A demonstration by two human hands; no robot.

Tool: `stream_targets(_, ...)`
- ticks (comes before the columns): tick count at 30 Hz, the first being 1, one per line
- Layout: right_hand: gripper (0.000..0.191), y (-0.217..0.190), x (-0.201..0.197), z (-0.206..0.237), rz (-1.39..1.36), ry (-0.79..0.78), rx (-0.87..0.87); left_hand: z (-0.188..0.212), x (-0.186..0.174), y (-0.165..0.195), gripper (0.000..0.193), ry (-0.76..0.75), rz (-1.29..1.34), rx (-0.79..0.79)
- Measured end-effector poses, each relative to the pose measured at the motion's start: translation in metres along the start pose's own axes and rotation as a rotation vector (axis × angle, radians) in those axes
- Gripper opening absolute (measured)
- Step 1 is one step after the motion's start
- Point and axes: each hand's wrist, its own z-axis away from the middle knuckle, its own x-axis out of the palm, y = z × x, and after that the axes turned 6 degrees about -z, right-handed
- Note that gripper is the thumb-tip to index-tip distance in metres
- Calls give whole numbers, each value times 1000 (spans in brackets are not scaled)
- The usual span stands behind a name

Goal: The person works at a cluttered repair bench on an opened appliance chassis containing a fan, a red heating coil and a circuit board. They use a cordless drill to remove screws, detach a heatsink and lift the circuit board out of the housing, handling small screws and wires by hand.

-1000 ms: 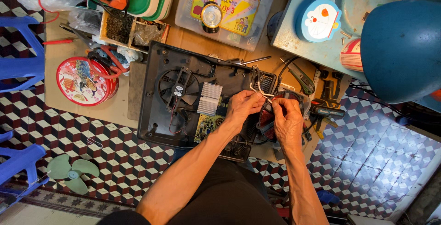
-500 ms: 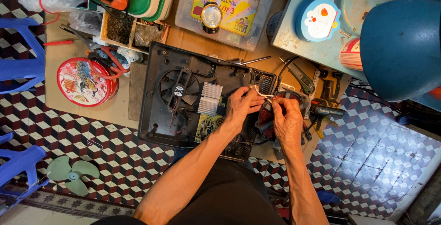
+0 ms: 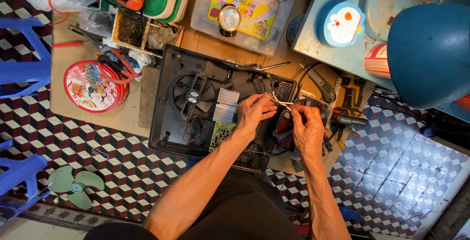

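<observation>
An opened black appliance base (image 3: 169, 117) lies on a wooden board, with a round fan (image 3: 192, 94), a ribbed silver heat sink (image 3: 224, 105) and a circuit board inside. My left hand (image 3: 254, 111) pinches thin white wires (image 3: 279, 101) over the right part of the base. My right hand (image 3: 307, 126) grips the ends of the same wires just beside it, over a round reddish coil (image 3: 285, 127) with a black rim. Both forearms reach up from the bottom of the view.
A round red tin (image 3: 94, 86) and small parts boxes (image 3: 147, 33) sit at the left, a clear plastic box (image 3: 242, 10) at the back. Pliers, a screwdriver (image 3: 348, 120) and cutters lie at the right. A blue lamp shade (image 3: 428, 54), blue stools (image 3: 22, 54) and a green fan blade (image 3: 74, 185) stand around.
Both hands have stayed over the right side of the base, with the fingers shifting slightly on the white wires. Nothing else has moved.
</observation>
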Motion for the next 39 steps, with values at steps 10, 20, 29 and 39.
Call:
stream_targets(10,20,0,0,-2,20,-10,35,0,-6,2,45,23,-20,-148)
stream_targets(20,22,-2,0,-7,-17,-6,97,6,-19,0,48,-76,-99,-145)
stream_targets(29,22,0,1,-10,-27,-7,113,-1,-19,2,47,-119,-105,-107)
stream_targets(39,22,-18,1,-5,-76,52,126,69,-32,9,47,-114,-561,70)
